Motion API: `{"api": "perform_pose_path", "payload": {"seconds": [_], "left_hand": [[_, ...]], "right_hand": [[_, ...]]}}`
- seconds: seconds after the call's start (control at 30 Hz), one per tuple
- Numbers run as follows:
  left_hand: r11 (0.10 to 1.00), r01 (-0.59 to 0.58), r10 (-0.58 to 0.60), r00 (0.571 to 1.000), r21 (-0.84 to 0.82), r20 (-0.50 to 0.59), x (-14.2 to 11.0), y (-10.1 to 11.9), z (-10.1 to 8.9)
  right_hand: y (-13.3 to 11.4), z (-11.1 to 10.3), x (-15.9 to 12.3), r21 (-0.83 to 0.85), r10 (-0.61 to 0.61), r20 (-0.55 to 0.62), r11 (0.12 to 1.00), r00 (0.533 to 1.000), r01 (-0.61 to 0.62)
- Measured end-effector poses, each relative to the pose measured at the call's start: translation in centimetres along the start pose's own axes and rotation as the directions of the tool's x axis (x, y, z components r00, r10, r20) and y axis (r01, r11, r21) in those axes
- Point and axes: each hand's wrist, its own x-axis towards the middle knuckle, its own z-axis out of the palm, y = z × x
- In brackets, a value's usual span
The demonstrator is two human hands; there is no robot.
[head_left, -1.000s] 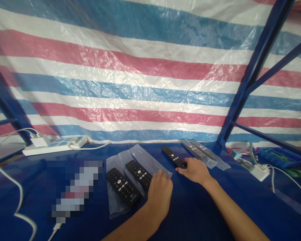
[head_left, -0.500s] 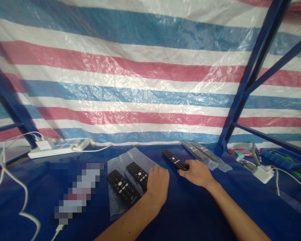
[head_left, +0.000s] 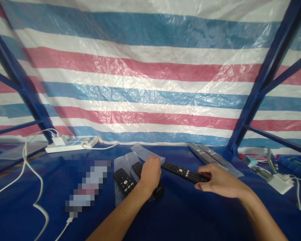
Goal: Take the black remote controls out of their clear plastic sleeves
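Note:
My right hand (head_left: pixel 217 179) grips the near end of a black remote control (head_left: pixel 182 170), thumb on one side and fingers on the other. The remote's far end touches or nearly touches the mouth of a clear plastic bag (head_left: pixel 144 151). Closed fingers of my left hand (head_left: pixel 151 171) pinch that bag near its mouth. Under my left wrist lies a second remote (head_left: pixel 159 190), partly covered by the hand. Another black remote (head_left: pixel 122 178) rests to its left on a plastic bag (head_left: pixel 119 162), its lower end behind my forearm.
Bagged remotes (head_left: pixel 209 154) lie at the back right of the blue table (head_left: pixel 190 214). A white power strip (head_left: pixel 72 144) with cables stands back left. A pixelated object (head_left: pixel 90 185) with a white cable lies left. Blue frame posts and a striped tarp (head_left: pixel 150 77) close off the back.
My right hand has drawn the remote toward me and turned it more sideways, its far end now at the bag. My left hand has lifted the bag's mouth. The view has shifted slightly.

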Motion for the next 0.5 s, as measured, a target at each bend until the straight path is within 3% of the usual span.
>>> {"api": "perform_pose_path", "payload": {"seconds": [0.23,0.5], "left_hand": [[0.996,-0.075,0.073,0.996,0.041,0.042,-0.4,0.3,0.1],[0.996,-0.082,0.076,0.988,0.044,0.132,-0.7,0.4,-0.8]], "right_hand": [[0.0,0.4,0.1,-0.010,0.014,-0.027,1.000,1.000,-0.014],[0.3,0.4,0.1,-0.023,0.017,-0.035,1.000,0.999,-0.017]]}}
